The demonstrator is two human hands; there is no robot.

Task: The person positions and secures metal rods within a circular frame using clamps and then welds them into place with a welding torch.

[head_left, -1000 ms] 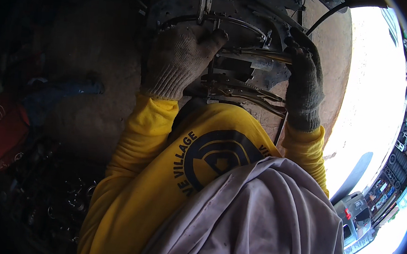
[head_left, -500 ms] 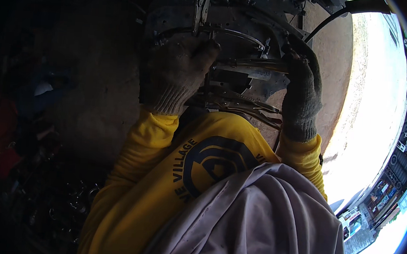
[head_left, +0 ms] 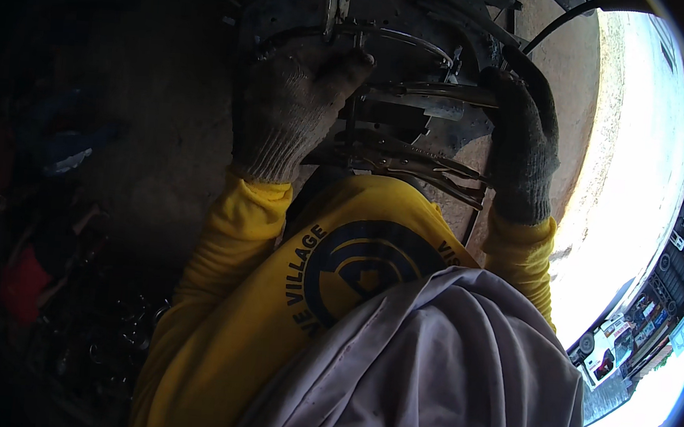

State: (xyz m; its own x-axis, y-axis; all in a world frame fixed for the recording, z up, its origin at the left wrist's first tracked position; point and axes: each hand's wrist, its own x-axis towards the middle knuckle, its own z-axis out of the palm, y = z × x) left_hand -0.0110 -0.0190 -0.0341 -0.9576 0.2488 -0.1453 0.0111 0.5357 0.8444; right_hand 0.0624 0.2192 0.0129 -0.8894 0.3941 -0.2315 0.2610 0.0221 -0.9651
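Note:
My left hand point(head_left: 294, 99), in a grey knitted glove, rests at the left of a dark metal assembly point(head_left: 458, 134). Its thumb lies by a thin upright rod point(head_left: 360, 39) below a curved metal strip point(head_left: 402, 37). The other fingers curl down out of sight, so what they grip is hidden. At the right side, my gloved right hand point(head_left: 525, 143) is closed on the handle end of long metal pliers point(head_left: 438, 90), which reach left toward the assembly's middle. Just below, locking pliers point(head_left: 401, 160) lie across the assembly, and another pair point(head_left: 338, 7) stands at the far edge.
A black hose point(head_left: 561, 24) arches at the far right. Brown ground point(head_left: 166, 122) lies left of the assembly, with shiny metal pieces point(head_left: 115, 340) lower left. A person in red point(head_left: 21, 282) is at the left rim. Parked vehicles point(head_left: 610, 351) stand outside at right.
The assembly and left hand appear slightly higher in the picture. My right hand has shifted a little to the right, still on the pliers. The person at left has moved.

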